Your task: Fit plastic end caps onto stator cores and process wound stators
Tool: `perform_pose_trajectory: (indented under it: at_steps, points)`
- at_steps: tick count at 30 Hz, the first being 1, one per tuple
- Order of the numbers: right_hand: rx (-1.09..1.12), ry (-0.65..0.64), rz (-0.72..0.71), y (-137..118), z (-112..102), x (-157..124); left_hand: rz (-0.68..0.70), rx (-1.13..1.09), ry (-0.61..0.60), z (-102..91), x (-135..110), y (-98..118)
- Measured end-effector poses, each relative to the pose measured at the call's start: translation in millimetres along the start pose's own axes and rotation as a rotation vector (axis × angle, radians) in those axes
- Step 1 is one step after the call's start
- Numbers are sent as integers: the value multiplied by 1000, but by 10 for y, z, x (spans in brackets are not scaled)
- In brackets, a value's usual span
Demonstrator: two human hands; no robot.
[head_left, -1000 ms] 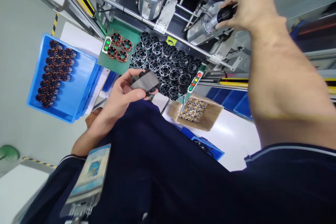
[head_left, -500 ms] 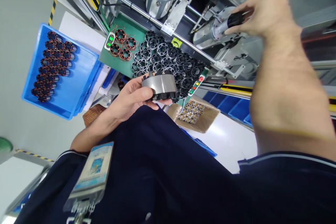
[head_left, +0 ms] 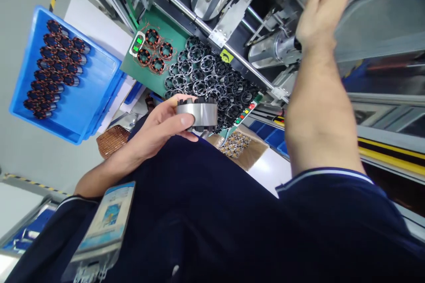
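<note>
My left hand [head_left: 164,126] grips a stator core [head_left: 205,115], a grey metal ring with black toothed plastic on both rims, thumb along its side. It is held above the front of the green table [head_left: 154,80], where many similar unwound cores [head_left: 199,68] stand close together. Several stators with copper windings [head_left: 156,65] lie to their left. Smeared by motion, my right hand [head_left: 320,13] is raised at the machine's right side, above the right metal cylinder fixture [head_left: 265,54]. Its fingers are blurred, and whatever they hold cannot be made out.
A second cylinder fixture [head_left: 210,2] stands further left behind a metal rail [head_left: 187,11]. The blue tray [head_left: 94,97] at left carries rows of wound stators. A button strip [head_left: 245,114] edges the table, with a cardboard box [head_left: 255,155] of rings below.
My right hand has moved up and away from the right fixture, where it was around a black part. My left hand still holds the stator core, tilted slightly differently. The camera view has shifted.
</note>
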State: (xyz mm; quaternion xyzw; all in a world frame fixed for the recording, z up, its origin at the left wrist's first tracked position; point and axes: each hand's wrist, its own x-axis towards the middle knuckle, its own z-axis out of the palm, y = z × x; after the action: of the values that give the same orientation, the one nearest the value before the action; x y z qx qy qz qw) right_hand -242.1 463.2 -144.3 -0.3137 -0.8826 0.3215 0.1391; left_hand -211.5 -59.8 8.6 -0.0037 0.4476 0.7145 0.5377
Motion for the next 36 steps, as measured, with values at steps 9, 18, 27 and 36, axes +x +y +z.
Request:
perform_pose_trajectory:
  at_steps: [9, 18, 27, 36]
  points:
    - [-82, 369, -119, 402, 340, 62, -4, -97, -23, -104, -80, -40]
    - [872, -474, -90, -1445, 129, -1911, 561, 761, 250, -320, 283, -15]
    - [923, -567, 62, -2039, -97, -2851, 781, 993, 121, -197, 388, 278]
    - [1004, -550, 124, -2065, -82, -2966, 702, 983, 28, -164, 274, 342]
